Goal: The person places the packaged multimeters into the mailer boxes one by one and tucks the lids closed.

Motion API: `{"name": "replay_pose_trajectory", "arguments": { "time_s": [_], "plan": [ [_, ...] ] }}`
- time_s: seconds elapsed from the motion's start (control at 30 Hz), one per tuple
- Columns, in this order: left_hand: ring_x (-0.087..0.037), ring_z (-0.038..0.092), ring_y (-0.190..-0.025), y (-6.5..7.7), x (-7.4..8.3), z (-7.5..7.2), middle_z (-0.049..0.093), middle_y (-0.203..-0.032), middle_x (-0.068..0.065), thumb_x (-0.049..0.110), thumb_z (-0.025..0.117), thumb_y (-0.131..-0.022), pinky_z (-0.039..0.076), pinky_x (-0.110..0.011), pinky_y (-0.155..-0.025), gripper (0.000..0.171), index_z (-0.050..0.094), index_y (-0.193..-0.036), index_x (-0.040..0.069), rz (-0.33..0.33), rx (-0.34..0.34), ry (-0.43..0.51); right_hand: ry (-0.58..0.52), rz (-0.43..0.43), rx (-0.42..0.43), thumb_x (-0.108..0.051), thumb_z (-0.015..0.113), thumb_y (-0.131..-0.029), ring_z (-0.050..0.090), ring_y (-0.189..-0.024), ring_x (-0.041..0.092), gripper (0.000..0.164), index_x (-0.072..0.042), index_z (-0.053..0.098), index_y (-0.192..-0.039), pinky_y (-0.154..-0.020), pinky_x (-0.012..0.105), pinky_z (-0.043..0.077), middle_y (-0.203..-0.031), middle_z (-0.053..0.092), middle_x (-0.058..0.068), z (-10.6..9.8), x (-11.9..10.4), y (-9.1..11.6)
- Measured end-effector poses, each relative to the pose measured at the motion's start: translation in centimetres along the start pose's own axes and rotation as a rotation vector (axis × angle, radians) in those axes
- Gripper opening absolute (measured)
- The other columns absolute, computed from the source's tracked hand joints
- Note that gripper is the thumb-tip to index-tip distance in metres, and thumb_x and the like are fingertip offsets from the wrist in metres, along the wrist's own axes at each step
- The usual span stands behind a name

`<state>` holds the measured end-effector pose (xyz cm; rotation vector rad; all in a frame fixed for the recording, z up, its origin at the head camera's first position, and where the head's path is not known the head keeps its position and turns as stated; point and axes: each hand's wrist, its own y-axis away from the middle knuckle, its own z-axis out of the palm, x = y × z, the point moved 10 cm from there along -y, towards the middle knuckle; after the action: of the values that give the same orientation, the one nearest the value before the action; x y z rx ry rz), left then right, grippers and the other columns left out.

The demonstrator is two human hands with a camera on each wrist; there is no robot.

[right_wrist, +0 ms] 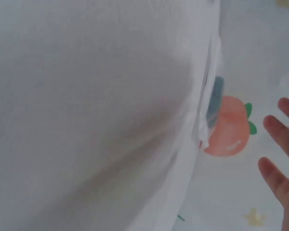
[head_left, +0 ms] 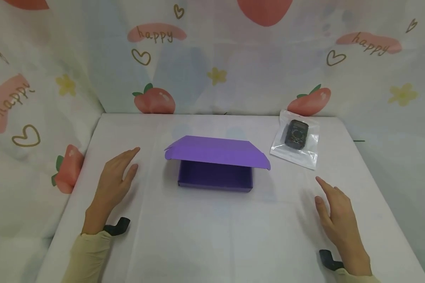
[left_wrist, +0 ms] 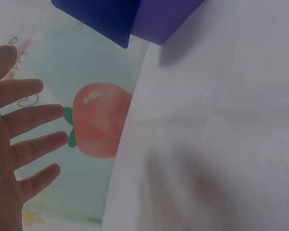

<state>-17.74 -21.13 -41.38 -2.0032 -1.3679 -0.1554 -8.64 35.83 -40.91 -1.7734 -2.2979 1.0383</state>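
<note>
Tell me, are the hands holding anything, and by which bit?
Nothing is held. The left hand is empty beside the box, not touching it, and the right hand is empty near the bag, not touching it either.

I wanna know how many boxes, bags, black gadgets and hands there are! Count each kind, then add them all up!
Boxes: 1, the purple box
Bags: 1, the clear bag
Black gadgets: 1, the black meter inside the bag
Hands: 2, the left hand and the right hand
Total: 5
</note>
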Motion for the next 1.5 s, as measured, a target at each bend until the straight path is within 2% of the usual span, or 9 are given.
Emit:
{"name": "replay_pose_trajectory", "arguments": {
  "time_s": [0.17,0.27,0.4,0.6,0.77,0.93,1.27,1.4,1.5],
  "plan": [
    [-0.038,0.052,-0.141,-1.4,0.4,1.6,0.059,-0.152,-0.012,0.01,0.061,-0.103,0.036,-0.062,-0.116,0.051,0.053,-0.153,0.016,0.009,-0.071,0.096,-0.085,-0.014,-0.075,-0.025,0.056,-0.108,0.049,-0.142,0.035,0.052,-0.007,0.047,-0.156,-0.124,0.017,0.019,-0.147,0.056,0.026,1.9,-0.4,-1.2],
    [-0.035,0.049,-0.145,-2.3,0.6,2.5,0.057,-0.155,-0.01,0.015,0.056,-0.107,0.035,-0.061,-0.118,0.049,0.05,-0.156,0.019,0.017,-0.112,0.133,-0.112,0.0,-0.11,-0.021,0.06,-0.105,0.045,-0.146,0.032,0.056,-0.011,0.044,-0.158,-0.123,0.015,0.018,-0.153,0.052,0.023,3.2,-0.6,-2.0],
    [-0.032,0.047,-0.147,-3.5,1.0,3.4,0.055,-0.157,-0.007,0.02,0.049,-0.111,0.035,-0.057,-0.12,0.046,0.048,-0.157,0.021,0.035,-0.147,0.177,-0.167,0.011,-0.14,-0.014,0.064,-0.102,0.04,-0.151,0.018,0.062,-0.014,0.042,-0.16,-0.122,0.012,0.018,-0.157,0.05,0.017,4.6,-1.2,-3.1],
    [-0.029,0.048,-0.147,-4.7,1.8,4.6,0.054,-0.157,-0.005,0.023,0.043,-0.113,0.037,-0.053,-0.121,0.044,0.048,-0.157,0.02,0.068,-0.152,0.25,-0.234,-0.012,-0.165,-0.014,0.059,-0.105,0.035,-0.153,0.005,0.059,-0.015,0.04,-0.161,-0.122,0.011,0.019,-0.16,0.048,0.012,6.3,-2.5,-4.8],
    [-0.026,0.049,-0.147,-6.1,2.3,6.0,0.055,-0.157,-0.004,0.027,0.038,-0.115,0.037,-0.041,-0.122,0.044,0.05,-0.156,0.016,0.089,-0.154,0.406,-0.289,-0.036,-0.168,-0.012,0.054,-0.107,0.035,-0.153,0.004,0.056,-0.015,0.04,-0.161,-0.124,0.013,0.021,-0.161,0.048,0.01,7.5,-3.3,-6.4],
    [-0.024,0.049,-0.148,-7.2,2.5,7.4,0.056,-0.156,-0.006,0.023,0.039,-0.115,0.037,-0.029,-0.119,0.043,0.051,-0.154,0.013,0.108,-0.17,0.575,-0.331,-0.063,-0.166,-0.013,0.053,-0.108,0.039,-0.152,0.005,0.053,-0.016,0.042,-0.16,-0.125,0.016,0.023,-0.158,0.051,0.01,8.8,-4.2,-7.9],
    [-0.026,0.046,-0.149,-7.9,2.9,8.7,0.057,-0.154,-0.011,0.023,0.032,-0.115,0.036,-0.041,-0.119,0.045,0.051,-0.153,0.008,0.152,-0.176,0.725,-0.377,-0.141,-0.147,-0.014,0.05,-0.111,0.04,-0.152,0.008,0.049,-0.01,0.043,-0.159,-0.125,0.017,0.025,-0.159,0.051,0.011,9.7,-5.5,-9.3],
    [-0.026,0.046,-0.15,-8.0,3.1,9.3,0.056,-0.154,-0.014,0.021,0.029,-0.115,0.035,-0.036,-0.121,0.046,0.05,-0.153,0.006,0.163,-0.197,0.771,-0.411,-0.156,-0.159,-0.006,0.05,-0.109,0.041,-0.151,0.009,0.049,-0.009,0.044,-0.158,-0.125,0.018,0.026,-0.158,0.052,0.012,10.1,-5.9,-9.6],
    [-0.026,0.047,-0.149,-8.3,3.4,9.8,0.054,-0.155,-0.018,0.028,0.03,-0.115,0.034,-0.031,-0.123,0.049,0.049,-0.154,0.004,0.183,-0.214,0.84,-0.423,-0.152,-0.159,-0.002,0.048,-0.108,0.042,-0.151,0.008,0.05,-0.008,0.045,-0.157,-0.125,0.02,0.027,-0.158,0.052,0.013,10.3,-6.1,-10.0]
  ]
}}
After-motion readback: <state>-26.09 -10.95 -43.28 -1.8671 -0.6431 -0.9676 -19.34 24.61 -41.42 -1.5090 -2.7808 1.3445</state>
